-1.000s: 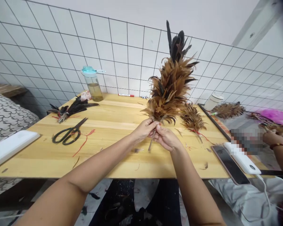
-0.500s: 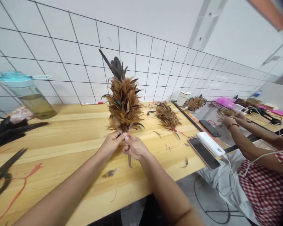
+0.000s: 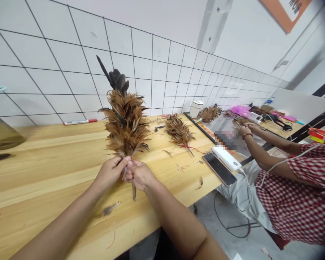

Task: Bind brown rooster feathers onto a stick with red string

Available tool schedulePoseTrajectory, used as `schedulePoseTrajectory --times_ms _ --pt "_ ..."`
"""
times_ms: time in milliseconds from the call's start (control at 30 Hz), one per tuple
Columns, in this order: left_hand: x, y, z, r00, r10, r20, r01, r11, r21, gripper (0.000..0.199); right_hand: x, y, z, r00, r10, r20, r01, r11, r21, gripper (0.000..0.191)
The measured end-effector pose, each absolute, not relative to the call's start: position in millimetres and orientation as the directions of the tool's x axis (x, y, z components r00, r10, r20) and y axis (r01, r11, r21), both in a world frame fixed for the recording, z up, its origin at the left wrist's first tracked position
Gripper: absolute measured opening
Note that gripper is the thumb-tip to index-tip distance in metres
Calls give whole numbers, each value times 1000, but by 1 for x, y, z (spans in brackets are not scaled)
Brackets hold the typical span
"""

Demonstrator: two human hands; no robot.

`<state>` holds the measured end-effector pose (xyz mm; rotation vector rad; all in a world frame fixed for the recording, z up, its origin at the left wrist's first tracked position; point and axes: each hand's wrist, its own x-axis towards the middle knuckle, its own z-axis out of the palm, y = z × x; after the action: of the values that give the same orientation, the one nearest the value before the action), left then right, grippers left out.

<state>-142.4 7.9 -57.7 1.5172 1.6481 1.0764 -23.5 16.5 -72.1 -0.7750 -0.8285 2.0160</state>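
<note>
A large bundle of brown feathers with black feathers at its tip stands up in front of me, its quill end pointing down. My left hand pinches the base of the bundle from the left. Right beside it, my right hand is closed around the stem, whose lower end sticks out below the fingers. The two hands touch at the thumbs. To the right, a smaller feather bundle tied with red string lies on the wooden table.
A red and white marker lies near the wall grid. A bottle stands far left. On the right are a phone, a white power bank, a white cup and a person in a checked shirt handling feathers.
The view has swung to the right, so the scissors have left the picture. Both hands keep their hold on the large bundle. A loose feather or stem now shows just below my left fingers.
</note>
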Motion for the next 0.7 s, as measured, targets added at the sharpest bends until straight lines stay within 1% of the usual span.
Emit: schedulePoseTrajectory --times_ms 133,233,333,500,700 --pt "-137 5 -51 -111 991 79 548 -5 836 40 -25 17 -70 -502 829 -246 -485 -505 -714 33" --pt "-133 6 -48 -68 994 85 599 -27 801 38 -24 19 -68 -489 825 -284 -494 -530 -689 28" --pt "-132 7 -46 -38 992 120 693 -60 719 37 -23 22 -67 -454 832 -318 -494 -532 -687 23" --pt "-135 7 -40 12 989 144 787 -99 609 35 -24 22 -68 -384 872 -304 -519 -476 -710 25" --pt "-140 10 -36 4 992 130 826 -77 558 32 -32 21 -69 -280 919 -279 -530 -390 -753 13"
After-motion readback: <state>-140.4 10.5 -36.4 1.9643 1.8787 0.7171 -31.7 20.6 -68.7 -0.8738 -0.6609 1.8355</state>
